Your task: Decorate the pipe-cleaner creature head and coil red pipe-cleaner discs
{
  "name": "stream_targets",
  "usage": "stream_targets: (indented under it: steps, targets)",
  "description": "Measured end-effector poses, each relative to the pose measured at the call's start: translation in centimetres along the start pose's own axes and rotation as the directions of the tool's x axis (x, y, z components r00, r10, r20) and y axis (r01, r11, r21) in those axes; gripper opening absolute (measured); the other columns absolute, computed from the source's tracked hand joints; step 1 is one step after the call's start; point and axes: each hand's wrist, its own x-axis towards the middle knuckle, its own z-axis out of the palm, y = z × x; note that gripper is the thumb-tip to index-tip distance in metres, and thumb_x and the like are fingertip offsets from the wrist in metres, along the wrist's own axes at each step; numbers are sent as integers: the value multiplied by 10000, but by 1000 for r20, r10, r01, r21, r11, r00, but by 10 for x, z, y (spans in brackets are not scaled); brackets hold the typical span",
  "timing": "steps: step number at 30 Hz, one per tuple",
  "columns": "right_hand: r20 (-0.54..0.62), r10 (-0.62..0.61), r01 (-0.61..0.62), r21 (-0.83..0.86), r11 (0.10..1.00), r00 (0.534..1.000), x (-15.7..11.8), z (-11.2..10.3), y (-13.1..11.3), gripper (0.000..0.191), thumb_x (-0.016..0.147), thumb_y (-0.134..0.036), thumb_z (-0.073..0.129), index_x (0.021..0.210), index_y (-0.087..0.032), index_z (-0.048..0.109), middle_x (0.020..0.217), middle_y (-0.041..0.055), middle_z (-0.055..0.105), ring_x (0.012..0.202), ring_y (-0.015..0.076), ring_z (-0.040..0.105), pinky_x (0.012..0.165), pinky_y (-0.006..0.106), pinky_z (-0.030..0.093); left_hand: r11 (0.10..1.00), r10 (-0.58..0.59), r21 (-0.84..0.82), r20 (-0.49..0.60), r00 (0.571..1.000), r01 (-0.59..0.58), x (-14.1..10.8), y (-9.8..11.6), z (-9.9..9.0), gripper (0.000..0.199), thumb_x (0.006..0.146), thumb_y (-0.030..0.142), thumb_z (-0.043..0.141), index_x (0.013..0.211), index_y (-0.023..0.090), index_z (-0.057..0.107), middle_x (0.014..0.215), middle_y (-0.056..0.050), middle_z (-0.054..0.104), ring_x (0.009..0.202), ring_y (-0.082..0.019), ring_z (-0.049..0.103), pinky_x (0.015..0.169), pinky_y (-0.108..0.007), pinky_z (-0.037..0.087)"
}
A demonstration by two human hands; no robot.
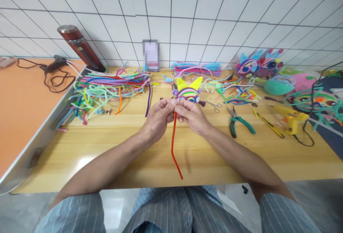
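Observation:
A red pipe cleaner [173, 142] hangs down from between my two hands, bent partway along its length. My left hand [161, 115] pinches its upper end, and my right hand [191, 113] pinches it from the other side, with the thumbs nearly touching. Just beyond my fingers lies a colourful pipe-cleaner face [189, 92] with two yellow pointed horns; its lower part is hidden behind my hands. The very tip of the red pipe cleaner is covered by my fingers.
Bundled pipe cleaners [115, 79] and loose curled pieces lie at the left. To the right are scissors [214, 106], pliers [237, 120], a yellow cutter [269, 124] and a glue gun [292, 120]. Finished figures [246, 65] and a red flask [80, 47] stand near the wall.

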Motion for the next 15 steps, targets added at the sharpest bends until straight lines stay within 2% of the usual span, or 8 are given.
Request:
stream_targets:
  steps: [3, 5, 7, 9, 12, 15]
  targets:
    - [-6, 21, -21, 8, 1000, 1000, 0, 0, -2, 518, 776, -670, 865, 760, -209, 629, 624, -42, 562, 551, 96, 458, 532, 248, 342, 995, -53, -84, -26, 998, 51, -3, 0, 3, 504, 724, 544, 960, 750, 169, 624, 577, 62, 505, 491, -54, 388, 492, -197, 282]
    - [-7, 53, -53, 20, 998, 999, 1, -3, -6, 513, 753, -666, 882, 774, -206, 655, 630, -36, 571, 553, 99, 460, 528, 249, 343, 992, -88, -93, 1, 996, 88, 0, 4, 0, 484, 740, 536, 948, 785, 162, 644, 663, 39, 572, 507, -54, 425, 498, -200, 319]
    - [-11, 82, -82, 37, 996, 997, 2, -7, -9, 504, 734, -648, 897, 779, -202, 667, 630, -34, 570, 547, 97, 453, 518, 247, 338, 995, -89, -47, 53, 995, 92, 6, 10, -4, 487, 748, 560, 933, 820, 155, 674, 715, 19, 610, 511, -59, 445, 493, -213, 329]
    - [-9, 101, -100, 52, 994, 995, 3, -10, -12, 492, 719, -620, 910, 777, -197, 667, 624, -39, 559, 540, 94, 448, 508, 242, 327, 997, -66, 41, 110, 992, 62, 12, 16, -10, 495, 746, 576, 933, 830, 150, 696, 664, 24, 587, 503, -65, 435, 488, -218, 305]
    - [10, 115, -116, 58, 992, 993, 3, -12, -13, 461, 717, -581, 913, 787, -193, 675, 625, -42, 554, 546, 95, 457, 506, 239, 324, 987, -52, 160, 180, 982, 23, 17, 21, -17, 475, 717, 536, 969, 809, 152, 705, 590, 51, 518, 502, -62, 405, 495, -215, 274]
    - [28, 116, -117, 49, 992, 993, 2, -11, -13, 435, 744, -556, 896, 764, -193, 658, 625, -41, 546, 549, 96, 460, 513, 243, 333, 981, -45, 196, 208, 977, 4, 20, 22, -22, 450, 707, 501, 982, 804, 158, 707, 635, 44, 547, 511, -57, 399, 495, -218, 270]
